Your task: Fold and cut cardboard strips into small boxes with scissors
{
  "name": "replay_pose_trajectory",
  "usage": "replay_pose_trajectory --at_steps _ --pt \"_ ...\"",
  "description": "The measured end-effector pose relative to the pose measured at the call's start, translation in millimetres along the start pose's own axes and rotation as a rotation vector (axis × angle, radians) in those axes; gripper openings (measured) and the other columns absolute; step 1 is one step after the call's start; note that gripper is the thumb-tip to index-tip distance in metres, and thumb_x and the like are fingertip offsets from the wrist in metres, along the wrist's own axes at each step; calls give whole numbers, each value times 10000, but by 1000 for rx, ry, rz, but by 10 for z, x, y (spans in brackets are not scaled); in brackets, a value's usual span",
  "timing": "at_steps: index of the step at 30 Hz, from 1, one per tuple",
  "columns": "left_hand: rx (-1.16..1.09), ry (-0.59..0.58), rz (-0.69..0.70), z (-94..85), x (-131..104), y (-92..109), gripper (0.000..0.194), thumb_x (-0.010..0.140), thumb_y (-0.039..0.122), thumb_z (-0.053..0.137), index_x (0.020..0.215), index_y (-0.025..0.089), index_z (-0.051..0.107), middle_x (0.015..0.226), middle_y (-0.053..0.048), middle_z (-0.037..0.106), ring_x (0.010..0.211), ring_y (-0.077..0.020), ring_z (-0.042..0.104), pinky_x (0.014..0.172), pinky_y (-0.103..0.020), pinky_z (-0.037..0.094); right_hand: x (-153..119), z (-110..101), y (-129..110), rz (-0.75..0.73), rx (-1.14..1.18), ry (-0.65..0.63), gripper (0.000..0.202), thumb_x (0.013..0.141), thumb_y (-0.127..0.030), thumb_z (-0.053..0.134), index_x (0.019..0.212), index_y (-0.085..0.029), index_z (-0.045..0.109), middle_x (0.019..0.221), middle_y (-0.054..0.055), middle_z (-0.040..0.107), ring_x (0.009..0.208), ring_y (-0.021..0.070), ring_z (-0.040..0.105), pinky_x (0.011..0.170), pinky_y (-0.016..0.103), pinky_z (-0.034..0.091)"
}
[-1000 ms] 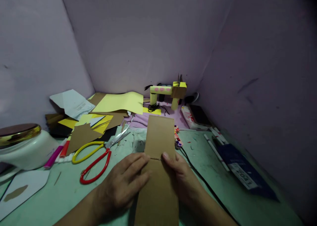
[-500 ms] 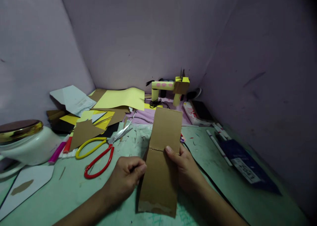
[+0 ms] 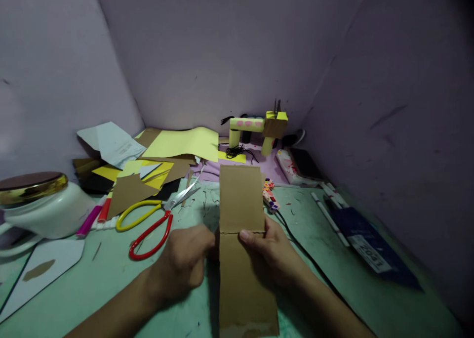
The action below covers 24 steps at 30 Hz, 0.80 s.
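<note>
A brown cardboard strip (image 3: 240, 199) stands lengthwise before me, with a torn-looking crease running across its middle. My right hand (image 3: 272, 246) grips its right edge, thumb on the front face at the crease and fingers behind. At the left edge is my left hand (image 3: 185, 259), curled closed and slightly blurred. Its fingertips reach beside or behind the strip, so what they hold is hidden. Left of that hand lie open scissors (image 3: 168, 212) with one yellow and one red handle.
Paper and cardboard scraps (image 3: 129, 192) pile up at the back left, near a white pot (image 3: 55, 214) with a gold-rimmed lid. A yellow paper giraffe (image 3: 248, 125) stands at the back. Right are a phone (image 3: 305, 162), white pens (image 3: 329, 219), a blue packet (image 3: 381, 254) and a black cord (image 3: 299, 244).
The cardboard strip has turned more upright and shifted slightly down, uncovering a colourful patterned object behind it. My left hand has rotated, its knuckles now higher and its fingertips partly behind the strip's edge.
</note>
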<state>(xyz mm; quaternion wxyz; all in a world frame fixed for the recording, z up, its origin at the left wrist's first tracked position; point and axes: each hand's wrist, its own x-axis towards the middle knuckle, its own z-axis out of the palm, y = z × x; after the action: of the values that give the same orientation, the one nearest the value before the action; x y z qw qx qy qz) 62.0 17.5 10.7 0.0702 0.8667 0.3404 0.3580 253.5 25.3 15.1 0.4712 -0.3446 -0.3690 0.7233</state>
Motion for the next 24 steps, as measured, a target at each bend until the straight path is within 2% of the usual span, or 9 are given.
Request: replay_pose_trajectory --at_steps 3,5,7,11,15,17,20,22,24 --pt "48 207 -285 -39 25 -59 178 817 64 433 911 163 546 822 -45 585 720 -156 558 622 -275 454 18 -14 -18 4 -2 81 450 587 -284 769 978 -172 577 842 80 715 652 211 664 641 341 511" --pt "38 223 -363 -53 26 -73 226 814 79 476 1007 173 546 939 -64 606 801 -167 582 679 -294 481 37 -44 -19 5 -7 133 470 579 -288 777 981 -159 570 860 92 714 680 224 666 655 358 511" --pt "-26 166 -288 -50 11 -61 245 817 57 474 1011 185 551 917 -54 622 808 -161 595 688 -288 492 51 -73 -10 9 -16 145 465 588 -291 777 982 -156 572 865 97 714 697 232 666 666 368 509" --pt "-179 85 -35 3 -30 -3 305 803 -3 433 1024 175 547 857 -61 622 798 -155 601 651 -268 501 55 -95 18 14 6 150 439 595 -291 778 969 -170 583 847 87 720 673 232 661 652 369 506" --pt "-217 70 -62 62 -43 42 249 810 11 432 958 171 551 806 -53 611 748 -150 590 617 -262 490 47 -82 27 6 16 147 429 606 -277 777 976 -171 589 848 80 720 660 223 656 645 361 504" --pt "-133 99 -148 59 -37 38 197 827 47 442 927 176 551 797 -45 617 741 -150 592 637 -268 486 46 -79 24 -15 22 165 409 613 -261 775 971 -171 599 861 75 721 684 220 658 661 357 504" --pt "182 145 -372 -34 -16 -28 144 843 141 454 937 165 560 854 -75 636 779 -196 605 677 -325 483 53 -90 11 -16 82 214 382 605 -242 777 944 -160 622 846 74 728 704 228 665 677 363 508" --pt "441 58 -594 -149 -8 -110 211 850 195 423 1004 153 560 931 -121 631 838 -268 601 676 -389 475 64 -107 -6 -11 153 261 365 589 -227 781 918 -150 641 810 68 734 690 227 665 676 361 510" --pt "614 -125 -781 -270 -23 -207 282 852 222 381 1054 137 558 987 -167 611 906 -343 576 667 -435 462 77 -126 -31 -40 240 318 342 579 -199 777 898 -155 660 787 45 739 685 215 664 681 344 511"
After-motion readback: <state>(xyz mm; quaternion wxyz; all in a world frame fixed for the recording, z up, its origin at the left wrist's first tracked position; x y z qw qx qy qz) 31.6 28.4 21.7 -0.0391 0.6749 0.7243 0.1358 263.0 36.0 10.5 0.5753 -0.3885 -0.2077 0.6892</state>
